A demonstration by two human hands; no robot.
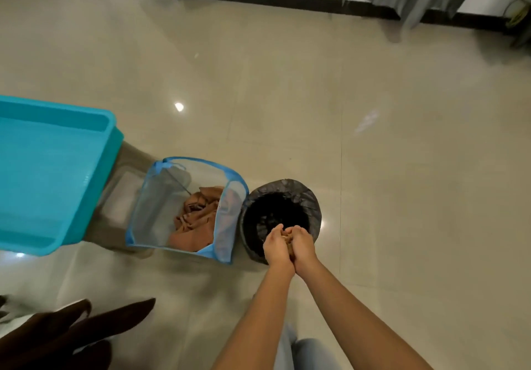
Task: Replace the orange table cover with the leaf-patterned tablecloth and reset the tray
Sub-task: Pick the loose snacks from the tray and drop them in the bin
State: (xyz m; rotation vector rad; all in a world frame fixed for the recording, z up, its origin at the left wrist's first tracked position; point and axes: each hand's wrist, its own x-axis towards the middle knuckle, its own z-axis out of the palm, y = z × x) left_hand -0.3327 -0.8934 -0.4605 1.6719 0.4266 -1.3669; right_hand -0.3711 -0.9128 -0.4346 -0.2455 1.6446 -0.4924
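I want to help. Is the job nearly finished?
Done: orange cover lies in the mesh hamper. In hand: left hand and right hand cup a brownish clump over the black bin. Left: leaf-patterned tablecloth unseen; teal tray sits aside.
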